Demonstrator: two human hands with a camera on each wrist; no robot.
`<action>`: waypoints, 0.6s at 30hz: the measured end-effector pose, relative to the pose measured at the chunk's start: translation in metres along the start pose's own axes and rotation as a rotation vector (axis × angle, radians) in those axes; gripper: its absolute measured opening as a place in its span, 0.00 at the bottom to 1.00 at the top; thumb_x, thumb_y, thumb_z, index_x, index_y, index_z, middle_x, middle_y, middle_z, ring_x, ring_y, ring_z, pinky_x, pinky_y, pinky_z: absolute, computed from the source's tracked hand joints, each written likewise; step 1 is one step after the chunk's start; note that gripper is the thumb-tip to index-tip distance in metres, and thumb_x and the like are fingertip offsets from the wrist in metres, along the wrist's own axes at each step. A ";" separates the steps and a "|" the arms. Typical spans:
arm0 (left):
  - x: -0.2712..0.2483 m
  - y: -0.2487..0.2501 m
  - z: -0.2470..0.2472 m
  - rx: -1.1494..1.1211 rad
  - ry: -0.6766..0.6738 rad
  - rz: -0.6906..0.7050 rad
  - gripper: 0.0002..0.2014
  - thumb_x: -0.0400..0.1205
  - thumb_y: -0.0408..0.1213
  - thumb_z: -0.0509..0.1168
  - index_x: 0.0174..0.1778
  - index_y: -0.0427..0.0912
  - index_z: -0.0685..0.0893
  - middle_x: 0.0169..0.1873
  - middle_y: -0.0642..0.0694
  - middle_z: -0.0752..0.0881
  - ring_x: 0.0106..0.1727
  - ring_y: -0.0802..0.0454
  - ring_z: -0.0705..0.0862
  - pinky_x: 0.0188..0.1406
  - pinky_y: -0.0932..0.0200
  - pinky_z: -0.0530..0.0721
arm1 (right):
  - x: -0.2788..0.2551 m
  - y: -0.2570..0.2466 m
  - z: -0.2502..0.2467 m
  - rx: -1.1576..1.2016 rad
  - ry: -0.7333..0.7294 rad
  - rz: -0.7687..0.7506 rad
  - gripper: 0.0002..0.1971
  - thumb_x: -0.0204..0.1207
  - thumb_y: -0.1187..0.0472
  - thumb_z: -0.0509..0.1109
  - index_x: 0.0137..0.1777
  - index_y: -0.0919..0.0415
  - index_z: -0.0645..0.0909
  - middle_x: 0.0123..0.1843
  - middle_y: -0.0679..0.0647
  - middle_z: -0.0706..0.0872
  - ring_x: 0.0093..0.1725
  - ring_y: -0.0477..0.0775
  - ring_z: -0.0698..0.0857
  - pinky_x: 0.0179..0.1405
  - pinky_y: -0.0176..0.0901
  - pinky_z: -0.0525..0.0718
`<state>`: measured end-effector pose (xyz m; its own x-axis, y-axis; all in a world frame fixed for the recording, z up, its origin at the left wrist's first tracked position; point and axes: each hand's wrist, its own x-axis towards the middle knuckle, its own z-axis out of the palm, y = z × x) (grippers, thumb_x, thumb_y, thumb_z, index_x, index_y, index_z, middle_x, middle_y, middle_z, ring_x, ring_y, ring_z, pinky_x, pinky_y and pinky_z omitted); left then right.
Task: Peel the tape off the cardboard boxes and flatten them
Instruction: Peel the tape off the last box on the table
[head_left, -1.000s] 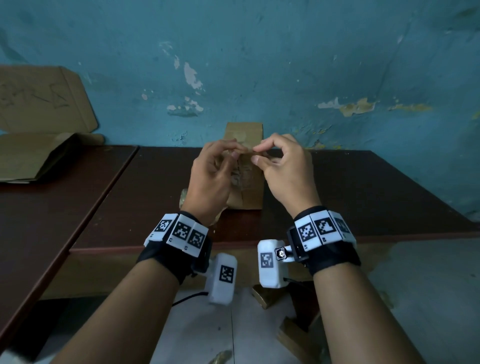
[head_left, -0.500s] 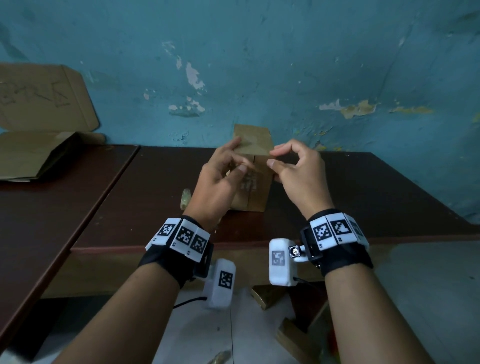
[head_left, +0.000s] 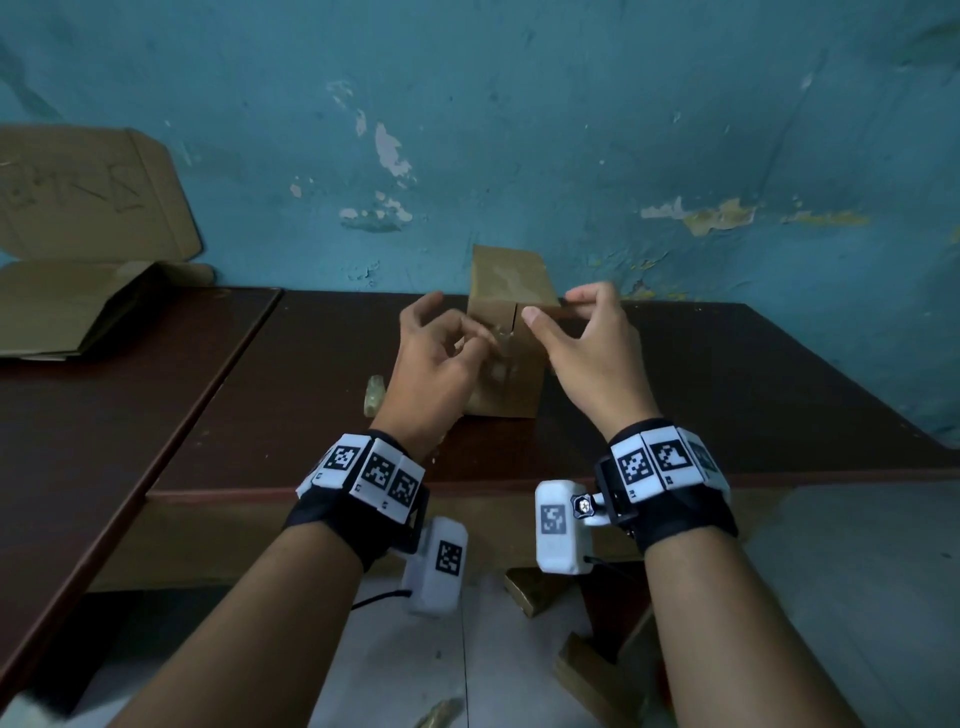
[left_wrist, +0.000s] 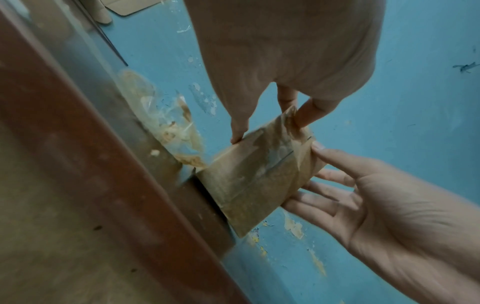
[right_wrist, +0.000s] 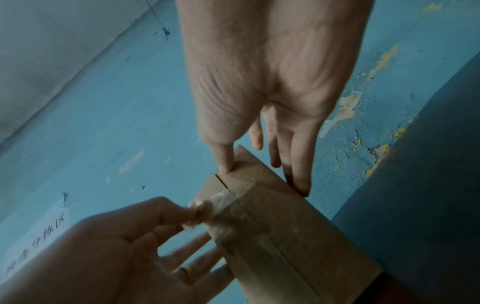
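A small brown cardboard box (head_left: 511, 384) stands upright on the dark wooden table (head_left: 727, 395), close to the blue wall. Clear tape (right_wrist: 228, 207) runs down the seam of its near face. My left hand (head_left: 491, 338) pinches a lifted end of that tape between thumb and forefinger at the box's upper front; the right wrist view shows the pinch (right_wrist: 200, 211) clearly. My right hand (head_left: 550, 307) grips the box's top right edge, thumb (right_wrist: 226, 164) on the near face and fingers (right_wrist: 298, 181) over the far side. The box's back is hidden.
A crumpled wad of peeled tape (head_left: 375, 395) lies on the table just left of the box. Opened cardboard (head_left: 78, 291) rests on the adjoining table at far left, against the wall. Cardboard scraps (head_left: 535, 587) lie on the floor below the table's front edge.
The box and both hands have shifted slightly right. My left hand dropped from the box's top to its front face and pinched the tape. My right hand moved onto the top right edge.
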<state>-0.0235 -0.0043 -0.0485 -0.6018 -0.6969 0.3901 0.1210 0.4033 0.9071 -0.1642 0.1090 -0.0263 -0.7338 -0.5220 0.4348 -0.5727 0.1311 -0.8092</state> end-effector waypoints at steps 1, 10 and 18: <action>0.001 0.002 0.000 0.024 0.014 0.032 0.09 0.87 0.37 0.71 0.41 0.51 0.89 0.75 0.48 0.69 0.84 0.58 0.67 0.77 0.66 0.74 | -0.001 0.000 0.000 -0.010 -0.048 0.017 0.23 0.83 0.50 0.81 0.72 0.55 0.77 0.58 0.43 0.85 0.53 0.39 0.85 0.45 0.17 0.79; 0.015 0.015 -0.004 -0.147 0.264 0.243 0.06 0.89 0.38 0.71 0.58 0.47 0.92 0.53 0.42 0.92 0.56 0.45 0.91 0.59 0.48 0.90 | 0.003 -0.026 -0.013 0.159 -0.106 -0.034 0.28 0.77 0.41 0.79 0.77 0.40 0.82 0.66 0.44 0.90 0.65 0.48 0.90 0.64 0.50 0.90; 0.013 0.022 -0.006 -0.105 0.180 0.212 0.05 0.86 0.32 0.72 0.56 0.42 0.87 0.46 0.58 0.88 0.50 0.57 0.87 0.56 0.54 0.87 | 0.002 -0.025 -0.011 0.076 -0.058 -0.030 0.26 0.84 0.43 0.77 0.79 0.50 0.82 0.56 0.50 0.89 0.55 0.49 0.89 0.54 0.44 0.87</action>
<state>-0.0241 -0.0074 -0.0225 -0.4056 -0.7015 0.5860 0.3155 0.4942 0.8101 -0.1552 0.1137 -0.0007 -0.6932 -0.5732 0.4369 -0.5627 0.0517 -0.8250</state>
